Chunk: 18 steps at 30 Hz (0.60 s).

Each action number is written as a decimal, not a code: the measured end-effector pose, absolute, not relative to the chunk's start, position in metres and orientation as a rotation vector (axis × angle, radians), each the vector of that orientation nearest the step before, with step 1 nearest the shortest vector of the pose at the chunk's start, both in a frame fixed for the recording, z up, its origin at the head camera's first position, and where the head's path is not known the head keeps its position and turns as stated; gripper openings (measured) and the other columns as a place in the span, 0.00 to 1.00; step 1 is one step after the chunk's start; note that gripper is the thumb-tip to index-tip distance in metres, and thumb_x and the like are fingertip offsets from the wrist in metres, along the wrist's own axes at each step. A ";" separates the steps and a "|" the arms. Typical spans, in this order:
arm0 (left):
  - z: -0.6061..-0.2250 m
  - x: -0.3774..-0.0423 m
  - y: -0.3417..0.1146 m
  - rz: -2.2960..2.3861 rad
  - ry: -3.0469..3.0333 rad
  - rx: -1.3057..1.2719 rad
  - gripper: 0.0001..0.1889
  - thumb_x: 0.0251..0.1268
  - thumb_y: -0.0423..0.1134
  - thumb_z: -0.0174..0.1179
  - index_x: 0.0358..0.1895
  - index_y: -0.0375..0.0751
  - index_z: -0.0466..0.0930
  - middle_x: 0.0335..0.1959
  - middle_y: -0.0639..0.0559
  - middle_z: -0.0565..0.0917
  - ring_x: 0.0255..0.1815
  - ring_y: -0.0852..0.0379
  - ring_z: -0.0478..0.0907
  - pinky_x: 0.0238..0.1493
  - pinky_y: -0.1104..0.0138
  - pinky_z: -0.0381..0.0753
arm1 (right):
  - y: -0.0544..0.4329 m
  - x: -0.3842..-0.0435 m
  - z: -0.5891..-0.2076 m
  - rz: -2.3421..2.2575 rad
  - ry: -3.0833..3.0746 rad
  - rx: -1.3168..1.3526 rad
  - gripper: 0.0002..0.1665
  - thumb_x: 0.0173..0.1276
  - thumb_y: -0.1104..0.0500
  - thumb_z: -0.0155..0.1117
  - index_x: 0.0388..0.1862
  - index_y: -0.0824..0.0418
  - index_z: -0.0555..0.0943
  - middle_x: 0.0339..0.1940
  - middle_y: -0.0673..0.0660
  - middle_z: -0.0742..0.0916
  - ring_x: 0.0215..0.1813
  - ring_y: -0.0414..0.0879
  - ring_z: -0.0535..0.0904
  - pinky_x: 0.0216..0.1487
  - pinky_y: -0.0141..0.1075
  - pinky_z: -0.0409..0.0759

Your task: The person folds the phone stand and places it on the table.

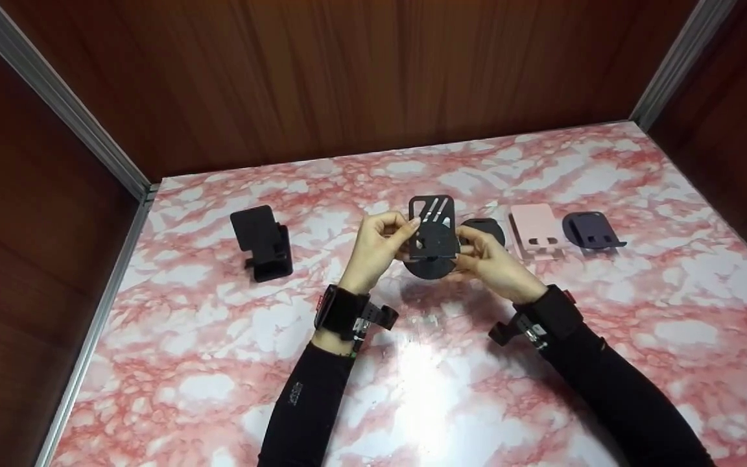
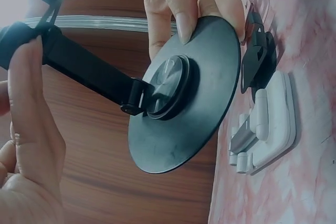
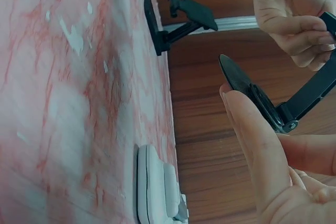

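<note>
Both hands hold a black phone stand (image 1: pixel 437 239) above the table. It has a slotted upper plate, a hinged arm (image 2: pixel 86 69) and a round base (image 2: pixel 210 98). My left hand (image 1: pixel 377 250) pinches the plate end between thumb and fingers. The right hand (image 1: pixel 493 263) grips the edge of the disc, with its fingers on it in the left wrist view. Seen from the right wrist, the arm stands angled away from the disc at its hinge (image 3: pixel 287 123). Part of the plate end is cut off in that view.
On the marbled table (image 1: pixel 218 363), another black stand (image 1: pixel 263 243) stands at left. Right of the hands are a black round stand (image 1: pixel 487 228), a pink stand (image 1: pixel 535 227) and a dark purple stand (image 1: pixel 592 230). A white folded stand (image 2: pixel 273 124) shows in the wrist views. Wood-grain panels surround the table.
</note>
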<state>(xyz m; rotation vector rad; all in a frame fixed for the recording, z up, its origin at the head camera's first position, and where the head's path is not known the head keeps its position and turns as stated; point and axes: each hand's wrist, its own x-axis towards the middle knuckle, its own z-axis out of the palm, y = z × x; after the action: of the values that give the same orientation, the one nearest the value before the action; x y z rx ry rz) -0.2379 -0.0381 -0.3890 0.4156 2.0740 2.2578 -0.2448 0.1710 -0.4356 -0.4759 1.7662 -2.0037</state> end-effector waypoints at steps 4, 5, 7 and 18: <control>-0.394 -0.240 -0.037 2.263 2.056 0.404 0.14 0.62 0.34 0.57 0.18 0.41 0.71 0.14 0.55 0.77 0.14 0.62 0.76 0.20 0.59 0.84 | 0.171 -0.246 -0.435 -2.003 1.797 -0.483 0.25 0.68 0.72 0.47 0.64 0.65 0.62 0.48 0.61 0.85 0.48 0.53 0.83 0.56 0.59 0.72; -0.394 -0.241 -0.037 2.262 2.043 0.393 0.14 0.63 0.33 0.57 0.18 0.41 0.71 0.14 0.55 0.77 0.14 0.62 0.76 0.19 0.61 0.83 | 0.172 -0.246 -0.435 -2.001 1.808 -0.484 0.25 0.68 0.72 0.48 0.64 0.65 0.62 0.48 0.61 0.85 0.48 0.53 0.83 0.56 0.60 0.72; -0.395 -0.241 -0.037 2.260 2.018 0.369 0.13 0.63 0.33 0.57 0.19 0.42 0.71 0.14 0.55 0.76 0.14 0.62 0.75 0.17 0.66 0.82 | 0.172 -0.246 -0.434 -1.988 1.855 -0.491 0.25 0.68 0.72 0.48 0.64 0.65 0.62 0.48 0.60 0.85 0.47 0.52 0.83 0.55 0.60 0.73; -0.398 -0.244 -0.036 2.263 1.861 0.282 0.12 0.61 0.29 0.56 0.19 0.41 0.74 0.15 0.54 0.79 0.14 0.63 0.74 0.16 0.73 0.79 | 0.173 -0.247 -0.431 -1.989 2.105 -0.520 0.27 0.66 0.76 0.45 0.64 0.69 0.62 0.55 0.73 0.77 0.43 0.45 0.84 0.47 0.47 0.82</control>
<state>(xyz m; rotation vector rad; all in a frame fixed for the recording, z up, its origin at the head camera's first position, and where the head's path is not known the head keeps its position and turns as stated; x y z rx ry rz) -0.2437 -0.0356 -0.3983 0.2821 1.8612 2.2626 -0.2472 0.1727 -0.4311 -0.5201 2.1050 -1.9886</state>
